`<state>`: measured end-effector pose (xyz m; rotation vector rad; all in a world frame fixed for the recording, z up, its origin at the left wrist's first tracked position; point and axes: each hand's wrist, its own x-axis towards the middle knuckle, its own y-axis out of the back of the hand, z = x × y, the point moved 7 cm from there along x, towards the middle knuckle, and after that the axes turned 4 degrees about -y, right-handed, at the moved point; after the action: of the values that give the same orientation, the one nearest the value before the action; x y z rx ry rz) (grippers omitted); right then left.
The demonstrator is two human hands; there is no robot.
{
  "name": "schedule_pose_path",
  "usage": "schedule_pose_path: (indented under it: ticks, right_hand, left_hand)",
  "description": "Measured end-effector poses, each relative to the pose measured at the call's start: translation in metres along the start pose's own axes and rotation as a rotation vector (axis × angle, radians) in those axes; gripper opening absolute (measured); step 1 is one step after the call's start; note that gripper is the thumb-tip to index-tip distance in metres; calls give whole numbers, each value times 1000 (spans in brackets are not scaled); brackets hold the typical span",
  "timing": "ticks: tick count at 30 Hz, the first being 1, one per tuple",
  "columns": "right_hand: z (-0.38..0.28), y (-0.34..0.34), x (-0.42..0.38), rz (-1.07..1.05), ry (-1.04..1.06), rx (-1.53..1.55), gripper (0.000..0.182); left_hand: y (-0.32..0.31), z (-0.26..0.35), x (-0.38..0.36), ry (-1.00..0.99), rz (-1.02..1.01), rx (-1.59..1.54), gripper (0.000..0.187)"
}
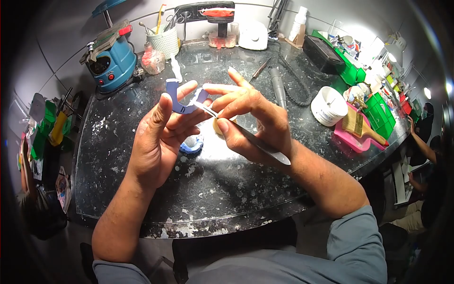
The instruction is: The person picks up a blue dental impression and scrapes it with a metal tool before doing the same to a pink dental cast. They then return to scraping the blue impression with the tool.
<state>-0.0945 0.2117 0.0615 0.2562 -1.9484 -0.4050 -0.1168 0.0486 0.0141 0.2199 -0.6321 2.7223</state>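
A U-shaped blue-violet piece (182,109) with dark marks on its front is held up between the thumb and fingers of my left hand (158,132). My right hand (253,113) pinches a slim metal tool (260,144), its narrow end pointing at the inner right side of the piece. Some fingers of my right hand are close to the piece's right arm; whether they touch it is unclear. On the black table (208,199) below lies a blue and white ring-like object (191,144), partly behind my left hand. A yellowish round object (219,127) is mostly hidden by my right hand.
A blue machine (112,71) stands back left, near a cup of tools (163,42). A handpiece (278,87) with a coiled cord lies beyond my right hand. To the right are a white tub (329,106), a brush (357,124), a pink tray (347,141) and green bins (379,116).
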Motion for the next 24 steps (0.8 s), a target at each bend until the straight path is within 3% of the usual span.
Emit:
schedule_pose_path:
  ticks: [9,14,19,21,24]
  right_hand:
    - [5,3,-2,35,-52,131,19]
    - [4,-1,-2,-1,-18,23,13]
    - [14,10,-7,193,-138,290,17]
    - [13,19,-5,193,-119,250,17]
    - [0,17,0,-29,70,-55,26]
  left_hand:
    - [-3,2,1,10,-7,-17,69]
    - [-1,0,1,8,12,-10,70]
    - [2,3,5,-31,2,68,75]
    - [6,5,5,-55,-10,141,77]
    - [6,-3,6,6,-60,106,79]
